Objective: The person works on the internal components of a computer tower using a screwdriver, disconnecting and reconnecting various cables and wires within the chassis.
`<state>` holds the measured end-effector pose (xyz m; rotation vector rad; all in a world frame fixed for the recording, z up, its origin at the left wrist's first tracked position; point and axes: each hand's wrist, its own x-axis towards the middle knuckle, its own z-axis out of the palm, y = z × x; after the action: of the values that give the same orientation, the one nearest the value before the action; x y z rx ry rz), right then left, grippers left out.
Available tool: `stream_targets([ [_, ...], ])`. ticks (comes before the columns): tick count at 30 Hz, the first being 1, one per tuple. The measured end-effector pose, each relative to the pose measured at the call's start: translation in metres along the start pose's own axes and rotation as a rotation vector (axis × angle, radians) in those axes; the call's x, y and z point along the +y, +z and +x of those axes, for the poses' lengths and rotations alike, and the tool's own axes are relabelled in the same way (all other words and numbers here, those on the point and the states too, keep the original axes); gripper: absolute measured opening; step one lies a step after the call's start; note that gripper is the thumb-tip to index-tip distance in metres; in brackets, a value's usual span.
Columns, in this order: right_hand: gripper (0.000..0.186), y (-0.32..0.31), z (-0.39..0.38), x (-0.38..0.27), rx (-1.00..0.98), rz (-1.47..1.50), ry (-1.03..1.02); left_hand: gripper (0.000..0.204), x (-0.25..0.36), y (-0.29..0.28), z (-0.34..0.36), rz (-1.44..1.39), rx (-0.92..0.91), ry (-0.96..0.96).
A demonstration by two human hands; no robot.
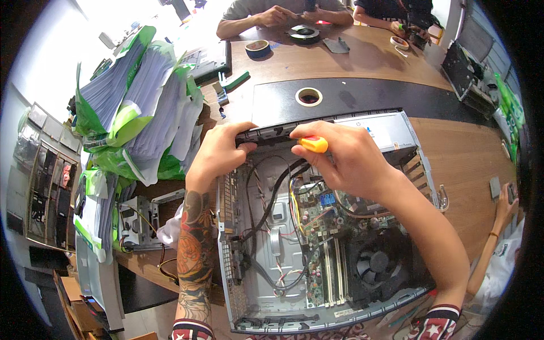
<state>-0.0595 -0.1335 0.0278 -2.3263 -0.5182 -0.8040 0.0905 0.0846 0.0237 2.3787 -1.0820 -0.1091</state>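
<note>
An opened desktop computer case (229, 266) lies before me, its insides facing up. With its fingers over the far left edge and thumb inside, my left hand (218, 156) grips the case. My right hand (354, 161) holds a screwdriver by its yellow handle (314, 144) near the far wall; the tip is hidden. Below the right hand sits a green motherboard (317, 266) with pale memory slots (338, 272) and a black fan (374, 266). Black cables (275, 195) run through the bare metal bay at left. A silver drive unit (371, 127) fills the far right corner.
Tall stacks of paper in green wrapping (124, 107) stand at left beside a metal part with wires (136, 224). Beyond the case lie a tape roll (309, 97), a blue tape roll (258, 49) and a round fan (304, 34). Other people work across the table and at right.
</note>
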Motion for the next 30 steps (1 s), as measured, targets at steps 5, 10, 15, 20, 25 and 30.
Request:
stream_targets([
  [5, 0.019, 0.002, 0.002, -0.003, 0.038, 0.065, -0.018, 0.036, -0.005, 0.002, 0.002, 0.001, 0.0, -0.034],
  [10, 0.019, 0.005, -0.002, 0.001, 0.066, 0.06, -0.039, 0.037, -0.001, 0.003, -0.002, 0.036, 0.083, 0.035],
  [15, 0.018, 0.002, -0.002, -0.006, 0.033, 0.106, -0.061, 0.037, -0.004, 0.002, 0.003, 0.007, 0.018, 0.019],
  [20, 0.017, 0.012, -0.006, 0.001, 0.02, 0.025, -0.02, 0.036, -0.011, 0.002, 0.002, 0.023, 0.015, 0.008],
  [25, 0.013, 0.009, -0.011, 0.002, -0.15, -0.213, -0.333, 0.034, -0.002, 0.0, 0.004, 0.003, -0.015, 0.014],
  [30, 0.015, 0.02, -0.018, -0.004, -0.229, -0.48, -0.654, 0.033, 0.004, -0.002, 0.001, 0.023, 0.004, 0.024],
])
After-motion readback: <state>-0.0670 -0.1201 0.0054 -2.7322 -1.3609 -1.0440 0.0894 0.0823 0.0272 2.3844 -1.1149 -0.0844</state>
